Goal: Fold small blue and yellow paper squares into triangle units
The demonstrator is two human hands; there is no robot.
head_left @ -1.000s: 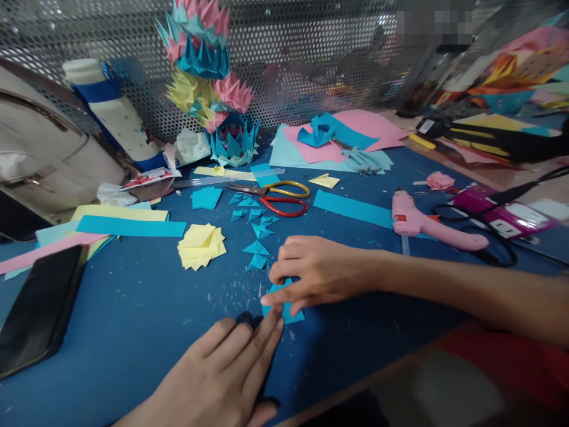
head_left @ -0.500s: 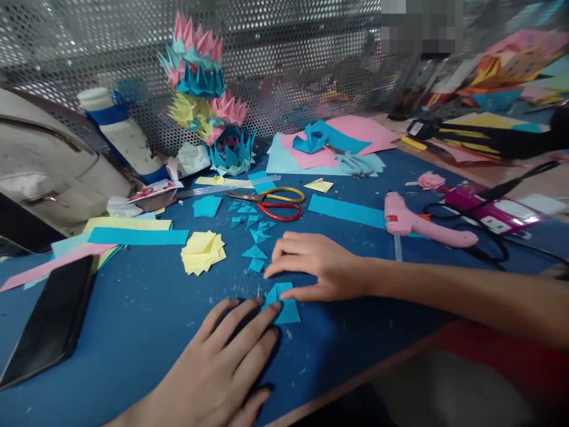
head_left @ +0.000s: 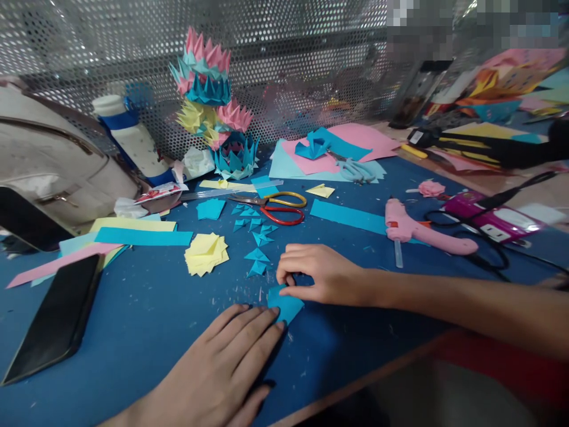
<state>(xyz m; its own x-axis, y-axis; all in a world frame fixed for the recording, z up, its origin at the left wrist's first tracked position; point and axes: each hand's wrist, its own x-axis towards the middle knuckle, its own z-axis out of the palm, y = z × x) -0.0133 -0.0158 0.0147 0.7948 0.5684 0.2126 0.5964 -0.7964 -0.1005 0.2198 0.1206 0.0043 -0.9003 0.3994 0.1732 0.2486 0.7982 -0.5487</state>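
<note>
For a crisp crease, I flatten the left hand over the blue paper at eight o'clock and curl the right hand at twelve, grip unclear.

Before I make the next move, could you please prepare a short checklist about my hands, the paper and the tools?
1. Left hand steadying the blue paper: ok, fingertips on it.
2. Right hand pinching its far edge firmly: cannot tell.
3. Folded blue triangles not under the hands: ok.
4. Red-and-yellow scissors apart from both hands: ok.
5. Pink glue gun cold: cannot tell.
</note>
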